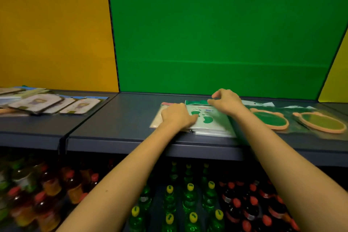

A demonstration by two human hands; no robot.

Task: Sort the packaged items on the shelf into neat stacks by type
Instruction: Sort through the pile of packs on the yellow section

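- Head view showed the footprint packets (pixel 207 121) stacked on the shelf (pixel 122 118), header end away from the person, directly under both hands.
- Right hand (pixel 226 102) pinched the far header edge between its fingers.
- Left hand (pixel 177 116) lay with bent fingers on the near-left part; whether it gripped could not be told.
- Round-pad packets (pixel 269 119) lay just to the right, and card packs (pixel 37 102) lay well to the left.

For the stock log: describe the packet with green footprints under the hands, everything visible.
The footprint packet is a glossy plastic sleeve over a whitish card with two green footprints and a green far strip. It lies flat at the front edge of the grey shelf, apparently atop similar packets. The left hand rests on its left part; the right hand seems to pinch the green strip.
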